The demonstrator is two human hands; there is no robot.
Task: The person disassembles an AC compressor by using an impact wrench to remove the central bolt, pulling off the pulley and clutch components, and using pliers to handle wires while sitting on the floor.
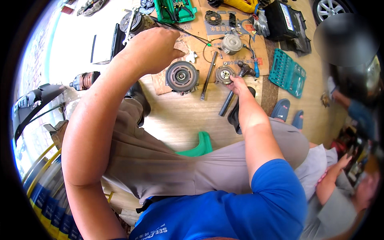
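Observation:
My left hand point(156, 47) is raised over the cardboard, seen from its back. Its thumb stands apart from the partly hidden, bent fingers, and nothing shows between them. Just below it on the cardboard sits a dark grooved pulley point(182, 76) with a hub in its middle, and a white scrap of rag point(192, 57) lies beside its thumb. My right hand point(238, 85) grips the near right edge of a round metal clutch plate point(224, 74), thumb on top. Against that plate's right side lies a hammer point(226, 104), head away from me. A metal bar point(209, 76) lies between pulley and plate.
Behind the plate is a silvery motor-like part point(231, 43) with wires. A screwdriver point(256, 68), a teal socket case point(287, 73), a green tool case point(175, 10) and a black battery point(282, 20) surround the cardboard point(162, 85). Another person point(332, 180) sits at my right.

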